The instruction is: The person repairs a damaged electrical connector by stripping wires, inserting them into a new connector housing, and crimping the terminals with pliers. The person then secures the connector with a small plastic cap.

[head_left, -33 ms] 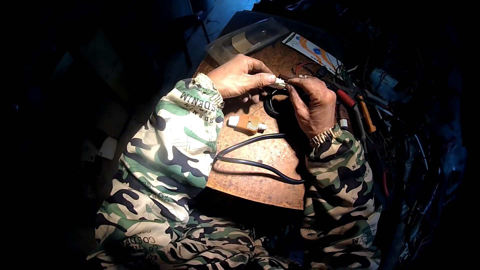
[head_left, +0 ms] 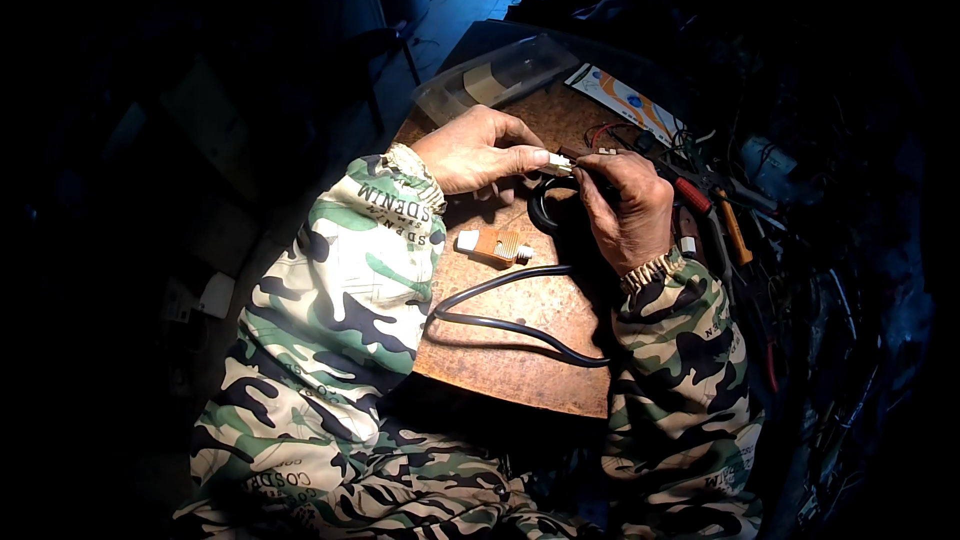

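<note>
My left hand [head_left: 482, 152] is closed, thumb on top, round a small white plastic piece [head_left: 557, 164] whose right end juts out past the thumb. Fingertips of my right hand [head_left: 630, 205] pinch together at that right end; what lies between them is too small to make out. Below the hands a black cable [head_left: 541, 212] curls in a loop, partly hidden by the right hand. Nearer to me, an orange plug housing [head_left: 495, 244] with white ends lies on its own. A longer bend of black cable [head_left: 490, 319] rests by the table's near edge.
The brown table top [head_left: 520, 380] ends close to my lap. At the far side sit a clear plastic tray [head_left: 450, 105] and a white-and-orange package [head_left: 630, 102]. Along the right lie a red-handled tool [head_left: 692, 196], an orange-handled tool [head_left: 736, 235] and tangled wires.
</note>
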Available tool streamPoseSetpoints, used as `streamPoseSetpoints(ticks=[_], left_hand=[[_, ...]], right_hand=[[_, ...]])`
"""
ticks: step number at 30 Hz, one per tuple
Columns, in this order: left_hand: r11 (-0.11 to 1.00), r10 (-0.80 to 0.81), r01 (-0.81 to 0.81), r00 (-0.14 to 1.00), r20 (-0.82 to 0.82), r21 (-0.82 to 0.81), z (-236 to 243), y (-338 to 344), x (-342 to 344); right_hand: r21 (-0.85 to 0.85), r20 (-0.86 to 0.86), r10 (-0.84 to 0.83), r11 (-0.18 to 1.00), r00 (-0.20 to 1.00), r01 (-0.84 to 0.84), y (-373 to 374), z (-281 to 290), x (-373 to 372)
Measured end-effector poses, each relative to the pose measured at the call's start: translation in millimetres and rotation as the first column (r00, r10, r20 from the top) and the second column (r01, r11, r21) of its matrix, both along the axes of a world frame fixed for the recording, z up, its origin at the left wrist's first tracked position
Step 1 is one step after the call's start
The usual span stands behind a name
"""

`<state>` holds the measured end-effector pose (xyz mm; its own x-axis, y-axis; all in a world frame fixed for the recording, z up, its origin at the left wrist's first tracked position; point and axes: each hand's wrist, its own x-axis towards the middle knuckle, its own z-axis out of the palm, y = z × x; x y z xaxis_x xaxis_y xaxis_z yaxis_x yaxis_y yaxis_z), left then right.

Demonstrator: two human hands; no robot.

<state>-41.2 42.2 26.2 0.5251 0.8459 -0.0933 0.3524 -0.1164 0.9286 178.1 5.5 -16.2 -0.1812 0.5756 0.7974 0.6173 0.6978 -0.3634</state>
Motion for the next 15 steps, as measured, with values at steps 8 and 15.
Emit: streamPoseSetpoints(ticks=[8,15], left_hand=[[0.966,-0.112,0.216,0.848,-0.518,0.143,26,-30,-22],[0.879,-0.143,0.385,0.776,-0.614,0.282,8,-43,-21]], right_hand=[[0.165,0.33,-0.11,0.985,0.937,0.057,-7,2,9],[0.085,0.425,0.003,0.995,0.905,-0.044,-9,4,2]])
